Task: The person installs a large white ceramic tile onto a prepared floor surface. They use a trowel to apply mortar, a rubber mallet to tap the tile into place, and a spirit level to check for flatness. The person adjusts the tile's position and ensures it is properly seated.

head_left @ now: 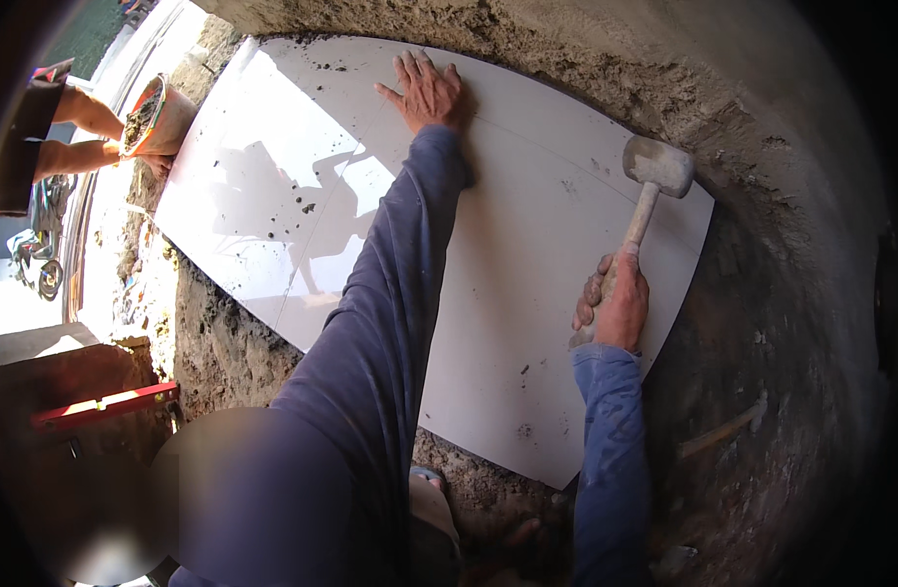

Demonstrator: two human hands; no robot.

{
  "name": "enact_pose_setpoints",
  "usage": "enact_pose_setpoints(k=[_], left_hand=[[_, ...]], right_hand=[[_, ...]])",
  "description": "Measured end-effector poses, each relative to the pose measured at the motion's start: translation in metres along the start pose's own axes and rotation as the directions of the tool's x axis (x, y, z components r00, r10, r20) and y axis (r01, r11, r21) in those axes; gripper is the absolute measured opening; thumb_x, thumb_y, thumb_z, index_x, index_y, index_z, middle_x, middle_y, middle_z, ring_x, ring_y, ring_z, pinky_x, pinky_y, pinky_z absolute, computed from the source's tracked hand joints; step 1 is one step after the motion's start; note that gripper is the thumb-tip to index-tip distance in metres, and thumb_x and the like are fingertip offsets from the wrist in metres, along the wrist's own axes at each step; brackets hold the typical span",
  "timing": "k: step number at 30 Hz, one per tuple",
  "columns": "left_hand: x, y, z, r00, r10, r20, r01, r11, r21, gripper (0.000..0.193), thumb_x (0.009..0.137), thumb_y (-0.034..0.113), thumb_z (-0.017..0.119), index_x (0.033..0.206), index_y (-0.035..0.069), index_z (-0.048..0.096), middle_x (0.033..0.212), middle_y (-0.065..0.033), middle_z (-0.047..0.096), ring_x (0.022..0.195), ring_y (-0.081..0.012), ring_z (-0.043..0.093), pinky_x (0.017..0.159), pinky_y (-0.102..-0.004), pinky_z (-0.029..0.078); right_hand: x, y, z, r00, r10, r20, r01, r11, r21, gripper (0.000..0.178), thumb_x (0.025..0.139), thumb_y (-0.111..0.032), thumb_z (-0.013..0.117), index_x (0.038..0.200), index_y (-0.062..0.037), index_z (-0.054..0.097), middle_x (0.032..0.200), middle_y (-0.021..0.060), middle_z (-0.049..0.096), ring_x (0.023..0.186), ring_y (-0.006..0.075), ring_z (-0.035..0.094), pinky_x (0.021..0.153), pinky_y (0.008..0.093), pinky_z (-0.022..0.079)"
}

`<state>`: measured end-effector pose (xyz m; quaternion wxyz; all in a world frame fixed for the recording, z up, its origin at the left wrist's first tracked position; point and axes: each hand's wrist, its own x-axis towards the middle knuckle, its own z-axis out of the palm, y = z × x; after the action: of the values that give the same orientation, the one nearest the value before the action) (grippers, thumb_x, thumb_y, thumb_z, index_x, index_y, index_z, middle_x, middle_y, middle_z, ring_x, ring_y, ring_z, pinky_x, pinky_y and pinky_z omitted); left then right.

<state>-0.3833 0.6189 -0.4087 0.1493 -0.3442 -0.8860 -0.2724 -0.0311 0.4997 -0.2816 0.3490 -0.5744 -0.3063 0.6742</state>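
Large pale floor tiles (508, 323) lie edge to edge before me, thin joint lines between them. My left hand (429, 95) rests on the tiles near the far edge, fingers spread and holding nothing. In my right hand (617, 305) is a rubber mallet (661, 164), gripped by its handle. The mallet's dusty grey head is over the tile at the right, close to the far edge; I cannot tell whether it touches. Dark crumbs of mortar are scattered over the left part, where bright sunlight and shadows fall.
Rough mortar and a wall (742, 117) border the tiles at the far side and right. At the far left, a person's bare legs (87, 132) stand beside a bucket (165, 117) of dark mix. A red spirit level (107, 404) lies at lower left; a wooden strip (723, 430) lies at right.
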Motion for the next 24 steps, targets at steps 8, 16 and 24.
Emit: enact_pose_setpoints(k=[8, 16, 24], left_hand=[[-0.189, 0.005, -0.132, 0.771, 0.502, 0.391, -0.423, 0.863, -0.276, 0.07, 0.101, 0.046, 0.052, 0.159, 0.009, 0.037, 0.167, -0.0169, 0.03, 0.158, -0.033, 0.02, 0.124, -0.0675, 0.003], [-0.203, -0.143, -0.212, 0.918, -0.196, 0.343, 0.149, 0.976, 0.159, 0.085, 0.102, 0.055, 0.044, 0.16, -0.005, 0.027, 0.168, -0.0257, 0.023, 0.16, -0.0369, 0.013, 0.124, -0.0657, 0.003], [-0.205, -0.14, -0.208, 0.883, -0.378, 0.277, 0.329, 0.921, 0.21, 0.098, 0.098, 0.061, 0.044, 0.158, -0.013, 0.021, 0.168, -0.0302, 0.019, 0.159, -0.0401, 0.01, 0.125, -0.0623, 0.002]], right_hand=[[-0.036, 0.038, -0.143, 0.985, -0.127, -0.116, 0.081, 0.937, -0.34, 0.037, 0.106, -0.046, 0.05, 0.096, -0.0102, 0.05, 0.07, -0.0007, 0.042, 0.048, 0.0084, 0.038, 0.038, 0.0259, 0.033], [-0.041, 0.05, -0.19, 0.751, -0.336, 0.568, 0.628, 0.629, -0.458, 0.037, 0.11, -0.036, 0.043, 0.111, -0.001, 0.055, 0.073, 0.0005, 0.046, 0.054, 0.0065, 0.041, 0.042, 0.0265, 0.031], [-0.024, 0.042, -0.193, 0.691, -0.158, 0.705, 0.714, 0.301, -0.632, 0.059, 0.103, -0.037, 0.054, 0.13, 0.0154, 0.052, 0.089, 0.0327, 0.067, 0.069, 0.0535, 0.062, 0.064, 0.0529, 0.05]])
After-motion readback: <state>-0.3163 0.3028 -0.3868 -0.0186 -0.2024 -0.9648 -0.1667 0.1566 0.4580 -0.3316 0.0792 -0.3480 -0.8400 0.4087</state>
